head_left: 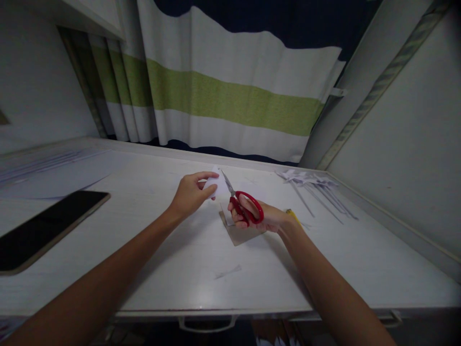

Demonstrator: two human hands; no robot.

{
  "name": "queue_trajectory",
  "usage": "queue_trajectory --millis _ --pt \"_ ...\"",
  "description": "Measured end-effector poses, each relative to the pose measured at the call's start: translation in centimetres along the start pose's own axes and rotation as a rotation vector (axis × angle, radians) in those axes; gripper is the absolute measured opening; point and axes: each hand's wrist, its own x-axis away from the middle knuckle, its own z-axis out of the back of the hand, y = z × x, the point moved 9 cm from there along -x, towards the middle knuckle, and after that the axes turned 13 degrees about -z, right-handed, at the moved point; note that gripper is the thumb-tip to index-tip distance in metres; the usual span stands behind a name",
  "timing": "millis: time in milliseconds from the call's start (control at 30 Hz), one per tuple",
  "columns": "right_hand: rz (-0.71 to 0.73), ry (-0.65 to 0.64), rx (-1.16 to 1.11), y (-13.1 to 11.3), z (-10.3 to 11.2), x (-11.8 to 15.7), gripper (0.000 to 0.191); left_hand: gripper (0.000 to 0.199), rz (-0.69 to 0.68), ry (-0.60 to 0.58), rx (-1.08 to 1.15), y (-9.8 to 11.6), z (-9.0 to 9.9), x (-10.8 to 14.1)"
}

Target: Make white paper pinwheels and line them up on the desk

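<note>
My left hand (196, 192) pinches a small piece of white paper (218, 184) between thumb and fingers, above the white desk. My right hand (248, 214) has its fingers in the red handles of a pair of scissors (233, 193). The blades point up and to the left, beside the paper's right edge; whether they touch it I cannot tell. Under the right hand lies a flat beige card (239, 236), with a bit of white paper on it. Just beyond the right wrist is a yellow object (293, 216), partly hidden by the arm.
Several white paper shapes on thin stems (313, 185) lie at the back right. A dark tablet-like device (50, 226) and white paper sheets (54, 173) are on the left. A thin paper scrap (228, 272) lies near the front edge. A striped curtain (230, 91) hangs behind.
</note>
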Motion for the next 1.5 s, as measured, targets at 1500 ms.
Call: queue_trajectory --millis 1500 --pt "0.062 0.109 0.23 -0.7 -0.2 0.3 0.034 0.033 -0.084 0.028 -0.108 1.2 0.5 0.0"
